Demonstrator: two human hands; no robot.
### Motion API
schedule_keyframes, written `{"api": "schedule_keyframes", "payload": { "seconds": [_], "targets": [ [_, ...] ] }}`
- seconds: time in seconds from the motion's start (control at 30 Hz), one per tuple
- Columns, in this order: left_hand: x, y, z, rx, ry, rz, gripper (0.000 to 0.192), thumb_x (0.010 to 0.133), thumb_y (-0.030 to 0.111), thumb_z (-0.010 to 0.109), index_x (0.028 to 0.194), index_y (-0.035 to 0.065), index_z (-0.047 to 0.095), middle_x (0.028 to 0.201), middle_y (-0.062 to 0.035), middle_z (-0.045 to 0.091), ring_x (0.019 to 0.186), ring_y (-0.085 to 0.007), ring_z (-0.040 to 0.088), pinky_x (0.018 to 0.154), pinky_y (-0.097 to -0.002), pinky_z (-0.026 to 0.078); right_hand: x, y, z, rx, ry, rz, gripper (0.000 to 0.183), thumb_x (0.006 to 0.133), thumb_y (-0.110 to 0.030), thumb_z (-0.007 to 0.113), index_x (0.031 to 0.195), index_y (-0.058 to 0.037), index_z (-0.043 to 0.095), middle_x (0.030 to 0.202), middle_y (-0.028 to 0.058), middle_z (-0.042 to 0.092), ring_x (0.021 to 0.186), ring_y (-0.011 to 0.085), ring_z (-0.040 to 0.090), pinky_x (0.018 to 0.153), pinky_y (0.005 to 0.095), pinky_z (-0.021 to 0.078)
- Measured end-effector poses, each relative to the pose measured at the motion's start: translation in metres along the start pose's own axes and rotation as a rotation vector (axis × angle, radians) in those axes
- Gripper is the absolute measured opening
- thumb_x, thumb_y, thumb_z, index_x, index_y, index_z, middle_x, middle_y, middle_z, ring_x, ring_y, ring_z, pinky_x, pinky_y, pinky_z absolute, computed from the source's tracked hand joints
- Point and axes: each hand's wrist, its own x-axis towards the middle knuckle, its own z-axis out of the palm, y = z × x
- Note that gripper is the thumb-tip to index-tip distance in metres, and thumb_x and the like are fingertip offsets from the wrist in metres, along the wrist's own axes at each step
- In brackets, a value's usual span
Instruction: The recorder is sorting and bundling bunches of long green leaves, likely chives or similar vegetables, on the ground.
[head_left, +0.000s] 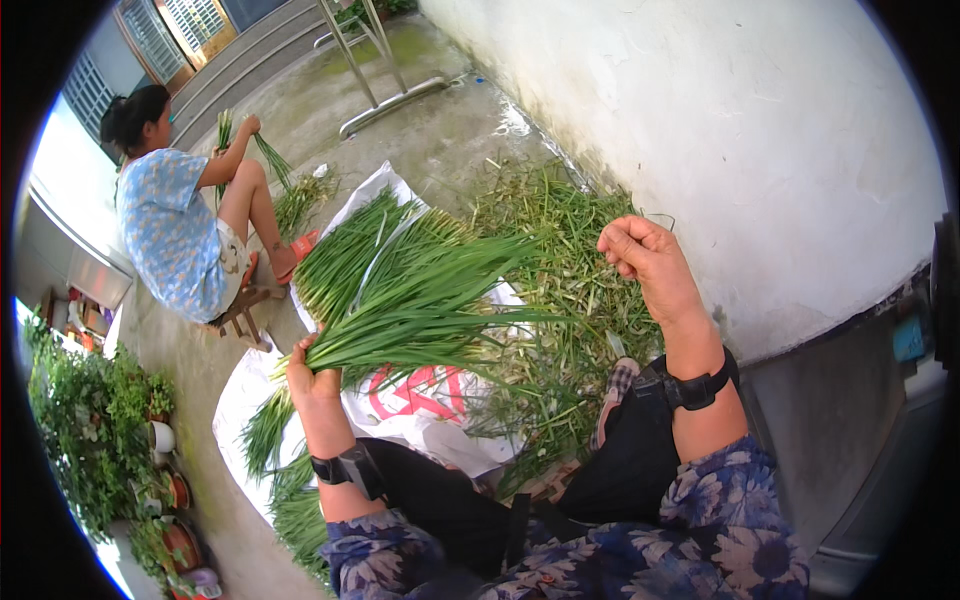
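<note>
My left hand (313, 381) grips a bunch of long green garlic chives (420, 315) by the pale stem ends, and the leaves fan out to the right. Raised over a heap of loose leaves and trimmings (577, 262), my right hand (639, 251) has its fingers curled in, with nothing seen in them. Beneath the held bunch lies a thick row of chives (341, 259) on a white woven sack (480, 442) with red print. More chives (296, 517) lie near my left forearm, partly hidden by it.
A person (169, 217) sits on a low wooden stool (244, 311) at the left, holding chives. Potted plants (97, 420) line the left side. A white wall (735, 150) rises at the right. A metal stand (394, 101) and steps (247, 60) are farther off.
</note>
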Motion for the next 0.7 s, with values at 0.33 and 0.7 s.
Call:
{"api": "schedule_keyframes", "payload": {
  "seconds": [0.33, 0.7],
  "targets": [
    [-0.016, -0.01, 0.014, 0.043, 0.028, 0.034, 0.032, 0.098, 0.02, 0.03, 0.073, 0.0028, 0.04, 0.067, -0.0064, 0.046, 0.068, -0.0202, 0.048, 0.102, -0.0433, 0.038, -0.011, -0.006, 0.031, -0.865, -0.003, -0.736, 0.035, 0.079, -0.009, 0.064, 0.114, -0.0087, 0.06, 0.071, 0.0064, 0.044, 0.058, 0.0204, 0.044, 0.054, 0.031, 0.0407],
    [-0.023, -0.006, 0.017, -0.068, -0.081, -0.043, 0.028, 0.097, 0.017, 0.035, 0.072, 0.0045, 0.04, 0.066, -0.0055, 0.044, 0.067, -0.0186, 0.045, 0.094, -0.043, 0.043, -0.002, 0.011, 0.027, -0.901, -0.106, -0.686, 0.011, 0.082, -0.005, 0.059, 0.092, -0.0018, 0.06, 0.07, 0.008, 0.045, 0.064, 0.0221, 0.048, 0.058, 0.0324, 0.04]
  ]
}}
